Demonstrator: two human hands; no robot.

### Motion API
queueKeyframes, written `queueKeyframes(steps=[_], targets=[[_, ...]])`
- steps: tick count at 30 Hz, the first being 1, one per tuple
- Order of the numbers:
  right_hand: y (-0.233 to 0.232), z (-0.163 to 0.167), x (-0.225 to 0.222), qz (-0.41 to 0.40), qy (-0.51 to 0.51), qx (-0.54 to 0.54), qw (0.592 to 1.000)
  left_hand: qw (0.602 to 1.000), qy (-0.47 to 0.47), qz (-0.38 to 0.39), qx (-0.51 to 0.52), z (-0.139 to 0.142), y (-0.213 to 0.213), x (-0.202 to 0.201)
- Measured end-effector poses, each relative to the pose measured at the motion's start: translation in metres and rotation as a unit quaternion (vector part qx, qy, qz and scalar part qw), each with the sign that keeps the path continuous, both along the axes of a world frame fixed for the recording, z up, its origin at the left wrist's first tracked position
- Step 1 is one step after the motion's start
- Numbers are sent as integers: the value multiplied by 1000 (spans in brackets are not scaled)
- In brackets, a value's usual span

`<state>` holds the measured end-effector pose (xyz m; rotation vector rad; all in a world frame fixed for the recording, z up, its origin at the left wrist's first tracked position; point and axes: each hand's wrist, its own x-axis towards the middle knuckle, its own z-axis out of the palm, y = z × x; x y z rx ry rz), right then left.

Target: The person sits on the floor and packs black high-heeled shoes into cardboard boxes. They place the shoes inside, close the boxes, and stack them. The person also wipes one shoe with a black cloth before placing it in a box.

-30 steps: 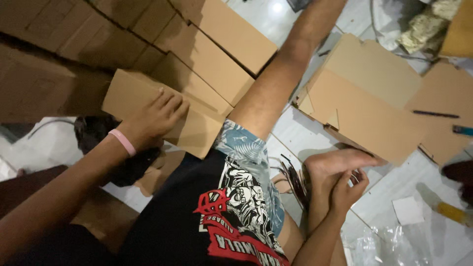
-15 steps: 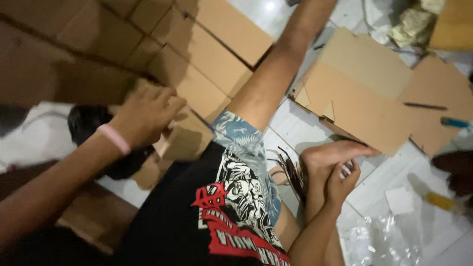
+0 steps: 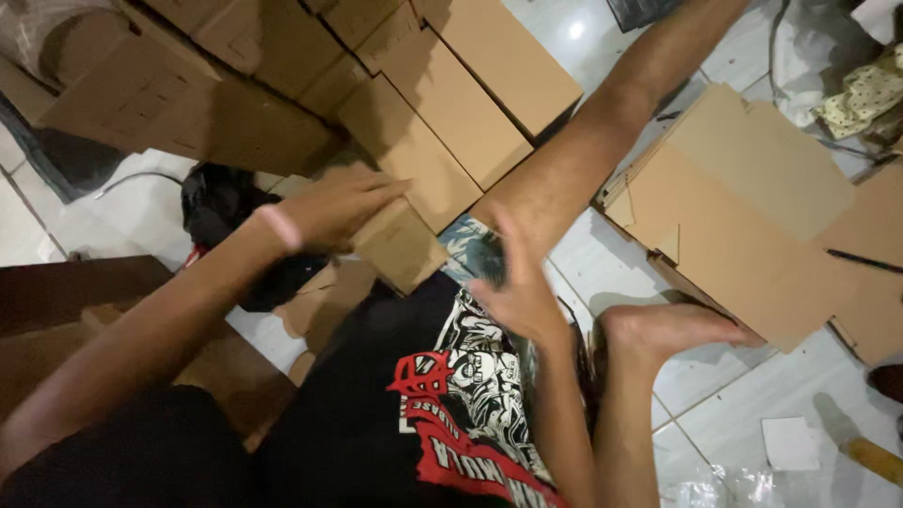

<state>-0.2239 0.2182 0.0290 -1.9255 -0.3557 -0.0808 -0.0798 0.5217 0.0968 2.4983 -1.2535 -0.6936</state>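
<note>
left hand [image 3: 334, 209]: shifted onto small folded cardboard box [image 3: 400, 246], fingers flat, pressing, no grip
right hand [image 3: 515, 282]: newly raised near box, open, empty
stack [image 3: 451, 113]: folded boxes behind box

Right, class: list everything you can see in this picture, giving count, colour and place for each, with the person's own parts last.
Folded cardboard boxes: several, brown, stacked upper left to centre.
Small cardboard box: one, brown, under the left hand.
Flat cardboard sheets: a few, brown, on the floor at right.
Pen-like stick: one, dark, on the right cardboard.
Dark bundle: one, black, left of centre.
Patterned cloth: one, pale, top right.
Paper scrap: one, white, lower right.
Tiled floor: white.
Left hand: pink wristband, on the small box.
Right hand: blurred, raised, centre.
Foot: right of centre.
</note>
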Motion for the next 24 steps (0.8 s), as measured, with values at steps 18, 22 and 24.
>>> queueKeyframes(steps=[18,22,24], targets=[[117,17,39,119,157,61,979,985,-125,118,22,-36,92,-63],[98,23,35,112,42,-105,987,973,-190,-10,130,-21,81,-45],[80,28,29,86,40,-84,992,954,-284,-52,81,-19,64,-38]])
